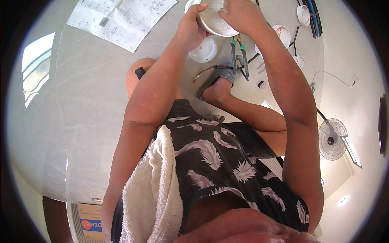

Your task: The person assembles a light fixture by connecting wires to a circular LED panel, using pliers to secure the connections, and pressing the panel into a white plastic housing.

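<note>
My left hand grips the rim of a round white light fixture at the top of the view, its thumb over the edge. The fixture's inner face is dotted, like an LED panel. My right hand is curled over that face, fingertips touching it; anything pinched there is hidden. Just below the fixture, pliers with green and black handles lie beside a dark cable. A round white cover rests on the floor under my left hand.
A printed instruction sheet lies at upper left. More round white housings with black wiring are at right, near dark strips. A small black-and-white cap lies by my foot. A fan stands right; a cardboard box is lower left.
</note>
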`<state>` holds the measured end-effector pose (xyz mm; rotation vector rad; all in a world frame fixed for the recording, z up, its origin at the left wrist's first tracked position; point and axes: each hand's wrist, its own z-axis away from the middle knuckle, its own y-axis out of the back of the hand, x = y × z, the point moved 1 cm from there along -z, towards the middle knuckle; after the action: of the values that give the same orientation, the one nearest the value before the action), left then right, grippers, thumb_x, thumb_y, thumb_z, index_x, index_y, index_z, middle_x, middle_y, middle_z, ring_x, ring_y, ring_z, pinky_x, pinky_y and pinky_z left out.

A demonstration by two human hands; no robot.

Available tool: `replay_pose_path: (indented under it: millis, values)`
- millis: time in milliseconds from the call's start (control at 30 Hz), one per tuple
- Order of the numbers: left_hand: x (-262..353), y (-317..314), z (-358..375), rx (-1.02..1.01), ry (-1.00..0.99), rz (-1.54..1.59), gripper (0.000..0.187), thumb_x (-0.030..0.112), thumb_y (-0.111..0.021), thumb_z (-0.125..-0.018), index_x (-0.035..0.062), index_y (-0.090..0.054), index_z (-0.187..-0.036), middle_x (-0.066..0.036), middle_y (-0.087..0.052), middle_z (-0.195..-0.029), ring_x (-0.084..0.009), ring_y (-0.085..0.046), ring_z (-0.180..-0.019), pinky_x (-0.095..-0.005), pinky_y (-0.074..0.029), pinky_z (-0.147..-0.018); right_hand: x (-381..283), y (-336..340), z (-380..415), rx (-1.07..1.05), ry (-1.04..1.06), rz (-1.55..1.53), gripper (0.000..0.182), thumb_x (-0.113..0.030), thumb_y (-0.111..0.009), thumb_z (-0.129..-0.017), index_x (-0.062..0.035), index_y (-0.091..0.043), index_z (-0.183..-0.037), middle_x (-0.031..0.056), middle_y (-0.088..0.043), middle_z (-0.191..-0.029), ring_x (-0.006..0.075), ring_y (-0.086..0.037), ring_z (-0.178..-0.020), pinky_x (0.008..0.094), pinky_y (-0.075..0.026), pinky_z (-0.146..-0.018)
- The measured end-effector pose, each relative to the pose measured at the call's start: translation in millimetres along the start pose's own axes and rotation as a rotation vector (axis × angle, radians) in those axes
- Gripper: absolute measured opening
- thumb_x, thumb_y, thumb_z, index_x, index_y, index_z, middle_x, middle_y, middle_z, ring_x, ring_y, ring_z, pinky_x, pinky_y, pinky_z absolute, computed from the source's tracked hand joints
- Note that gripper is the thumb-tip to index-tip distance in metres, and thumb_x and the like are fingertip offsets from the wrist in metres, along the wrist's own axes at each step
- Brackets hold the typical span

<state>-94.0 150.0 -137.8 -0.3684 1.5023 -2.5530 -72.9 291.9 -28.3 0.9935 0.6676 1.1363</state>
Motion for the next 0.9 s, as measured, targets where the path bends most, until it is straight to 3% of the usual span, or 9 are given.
replay_pose_path:
  millis: [100, 233, 333, 433, 500, 633, 700, 800, 900]
  values:
    - [-0.4, -1.5, -0.5, -0.016, -0.014, 0.014, 0.066, 0.042, -0.053, -0.098, 0.0042, -0.042, -0.150, -0.018, -0.058, -0.143, -0.0339, -0.059, -0.130, -0.0544, -0.045, -0.112, 4.5, -4.9, 3.6, 0.109, 0.012, -0.130, 0.028, -0.030, -0.067, -0.086, -0.0039, -0.069, -0.097, 0.0207, -0.068, -0.101, 0.0396, -0.068, -0.098, 0.0514, -0.054, -0.087]
    - [-0.4, -1.4, -0.1, -0.031, -0.023, 0.016, 0.065, 0.041, -0.052, -0.098, 0.0039, -0.042, -0.150, -0.018, -0.058, -0.143, -0.0341, -0.060, -0.128, -0.0544, -0.046, -0.111, 3.1, -6.5, 6.2, 0.051, -0.002, -0.048, 0.025, -0.026, -0.068, -0.085, -0.0053, -0.068, -0.098, 0.0201, -0.067, -0.102, 0.0396, -0.066, -0.098, 0.0517, -0.052, -0.087]
    - [0.9, -2.0, 1.5, -0.010, -0.022, -0.011, 0.065, 0.041, -0.053, -0.098, 0.0033, -0.042, -0.150, -0.018, -0.058, -0.142, -0.0341, -0.060, -0.127, -0.0545, -0.047, -0.110, -0.8, -2.0, 10.7, 0.145, 0.108, -0.166, 0.021, -0.022, -0.068, -0.082, -0.0063, -0.068, -0.096, 0.0195, -0.066, -0.103, 0.0392, -0.064, -0.100, 0.0519, -0.050, -0.089]
    - [1.1, -1.1, 1.8, -0.001, -0.012, -0.002, 0.066, 0.041, -0.053, -0.097, 0.0027, -0.042, -0.150, -0.018, -0.059, -0.141, -0.0341, -0.060, -0.127, -0.0542, -0.048, -0.109, 1.0, -2.4, 15.2, 0.154, 0.008, -0.014, 0.022, -0.019, -0.068, -0.080, -0.0083, -0.070, -0.099, 0.0183, -0.065, -0.101, 0.0391, -0.061, -0.102, 0.0518, -0.048, -0.091]
    - [-0.7, 0.3, 0.6, 0.014, -0.019, -0.003, 0.066, 0.041, -0.054, -0.097, 0.0025, -0.042, -0.150, -0.018, -0.059, -0.140, -0.0342, -0.060, -0.127, -0.0542, -0.048, -0.109, 2.6, -3.0, 18.4, 0.273, 0.152, -0.196, 0.024, -0.020, -0.069, -0.078, -0.0089, -0.072, -0.100, 0.0175, -0.065, -0.100, 0.0387, -0.060, -0.103, 0.0512, -0.048, -0.091]
    - [-2.7, 3.7, -1.4, 0.006, -0.020, 0.006, 0.068, 0.042, -0.055, -0.096, 0.0023, -0.042, -0.150, -0.018, -0.059, -0.141, -0.0342, -0.060, -0.127, -0.0539, -0.047, -0.110, 1.4, 3.9, 19.2, 0.202, 0.028, -0.093, 0.023, -0.020, -0.069, -0.078, -0.0081, -0.074, -0.097, 0.0173, -0.066, -0.101, 0.0386, -0.060, -0.104, 0.0510, -0.048, -0.091]
    - [-2.7, 4.6, -1.9, -0.004, -0.013, -0.001, 0.069, 0.043, -0.055, -0.096, 0.0023, -0.041, -0.150, -0.019, -0.058, -0.141, -0.0342, -0.059, -0.128, -0.0537, -0.047, -0.109, 2.2, 5.7, 19.9, 0.178, 0.198, -0.230, 0.021, -0.021, -0.069, -0.080, -0.0046, -0.074, -0.092, 0.0189, -0.067, -0.101, 0.0388, -0.061, -0.102, 0.0512, -0.048, -0.090]
    - [-1.9, 4.3, -0.5, 0.007, -0.019, -0.015, 0.070, 0.044, -0.056, -0.095, 0.0023, -0.041, -0.150, -0.019, -0.058, -0.142, -0.0344, -0.059, -0.128, -0.0534, -0.047, -0.109, 1.8, 6.0, 17.7, 0.256, 0.026, -0.198, 0.023, -0.024, -0.068, -0.083, -0.0032, -0.074, -0.091, 0.0201, -0.068, -0.100, 0.0400, -0.063, -0.099, 0.0525, -0.049, -0.089]
    - [-1.3, 1.7, 0.1, 0.019, -0.029, -0.026, 0.070, 0.044, -0.055, -0.095, 0.0024, -0.041, -0.150, -0.019, -0.058, -0.142, -0.0347, -0.059, -0.129, -0.0534, -0.047, -0.110, 3.0, -0.4, 16.4, 0.312, 0.106, -0.209, 0.025, -0.025, -0.065, -0.087, -0.0016, -0.073, -0.089, 0.0220, -0.068, -0.095, 0.0402, -0.064, -0.096, 0.0531, -0.049, -0.087]
